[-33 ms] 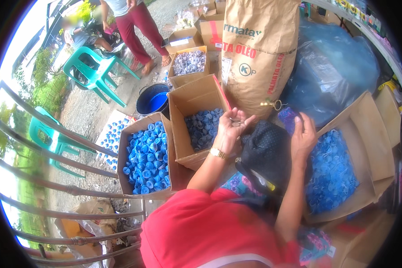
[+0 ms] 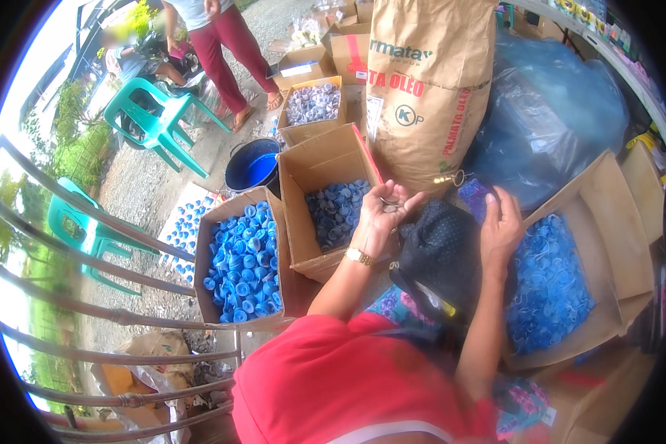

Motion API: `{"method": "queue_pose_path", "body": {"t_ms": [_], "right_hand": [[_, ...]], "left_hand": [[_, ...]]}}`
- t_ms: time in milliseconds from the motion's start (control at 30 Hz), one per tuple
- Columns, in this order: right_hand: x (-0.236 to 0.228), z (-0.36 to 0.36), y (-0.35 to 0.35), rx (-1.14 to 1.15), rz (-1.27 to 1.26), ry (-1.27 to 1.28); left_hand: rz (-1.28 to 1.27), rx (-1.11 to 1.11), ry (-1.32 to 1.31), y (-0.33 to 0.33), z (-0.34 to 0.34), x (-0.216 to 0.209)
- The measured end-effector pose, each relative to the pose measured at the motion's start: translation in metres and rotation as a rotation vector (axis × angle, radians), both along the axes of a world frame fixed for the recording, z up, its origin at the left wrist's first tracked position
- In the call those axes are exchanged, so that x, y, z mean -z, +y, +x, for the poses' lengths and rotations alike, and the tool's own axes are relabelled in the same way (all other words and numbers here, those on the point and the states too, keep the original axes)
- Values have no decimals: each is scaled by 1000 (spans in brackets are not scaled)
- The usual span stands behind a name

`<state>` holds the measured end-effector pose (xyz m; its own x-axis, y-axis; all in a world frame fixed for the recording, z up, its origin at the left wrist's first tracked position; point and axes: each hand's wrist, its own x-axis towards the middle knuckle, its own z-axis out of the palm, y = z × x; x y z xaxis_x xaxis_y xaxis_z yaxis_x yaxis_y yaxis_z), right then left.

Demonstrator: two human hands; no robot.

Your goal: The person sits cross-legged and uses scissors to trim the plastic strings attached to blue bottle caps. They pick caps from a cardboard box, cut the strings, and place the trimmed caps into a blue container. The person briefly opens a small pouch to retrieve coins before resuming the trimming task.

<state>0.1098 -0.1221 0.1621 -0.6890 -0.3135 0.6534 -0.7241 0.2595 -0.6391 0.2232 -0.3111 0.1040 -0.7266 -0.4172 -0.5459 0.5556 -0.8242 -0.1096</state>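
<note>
Evidently, the left grip [image 2: 383,211] lies palm up and unclenched, its fingers loosely spread, with a few small, coin-like pieces [image 2: 390,206] resting on the palm. On the right, the other grip [image 2: 502,226] is closed around a small purple-and-blue pouch [image 2: 473,194], its fingers along the pouch's right edge. A metal ring [image 2: 459,177] with brass-coloured pieces sits at the pouch's far left corner. A gold-coloured watch [image 2: 360,256] circles the left wrist.

Between the forearms is a dark dotted fabric item [image 2: 440,237], with floral cloth [image 2: 405,305] showing near it. Just left of the left grip, a tall carton [image 2: 325,159] contains grey-blue caps; beside it, nearer and farther left, another carton [image 2: 292,292] is heaped with bright blue ones. To the right of the right forearm, a wide open carton [image 2: 618,244] holds thin blue pieces.

Beyond the grips stands a printed brown paper sack [image 2: 429,96], with a bulging blue plastic bag [image 2: 547,126] to its right. Farther left are a black bucket [image 2: 238,172] with blue inside and a smaller carton [image 2: 311,133] of pale violet caps. Two green chairs [image 2: 172,118] stand at the far left, near a standing person in dark red trousers [image 2: 226,52], while curved railing bars [image 2: 126,318] cross the near left.
</note>
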Motion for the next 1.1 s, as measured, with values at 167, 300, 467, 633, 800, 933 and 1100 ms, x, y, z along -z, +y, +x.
{"method": "queue_pose_path", "body": {"t_ms": [167, 300, 467, 633, 800, 933, 1100], "right_hand": [[0, 2, -2, -52, 24, 32], [3, 2, -3, -57, 19, 17], [6, -2, -2, -68, 56, 20], [6, -1, -3, -69, 85, 93], [7, 2, -1, -66, 77, 99], [12, 0, -2, -66, 77, 123], [12, -1, -2, -47, 26, 171]], "left_hand": [[-35, -145, 115, -10, -6, 7], [-48, -288, -64, -50, 9, 20], [53, -287, -64, -53, 22, 23], [-72, -365, 45, -93, 48, -9], [-268, -583, 21, -146, 83, -61], [-366, -499, 109, -149, 103, -68], [-411, -328, 17, -127, 80, -50]]}}
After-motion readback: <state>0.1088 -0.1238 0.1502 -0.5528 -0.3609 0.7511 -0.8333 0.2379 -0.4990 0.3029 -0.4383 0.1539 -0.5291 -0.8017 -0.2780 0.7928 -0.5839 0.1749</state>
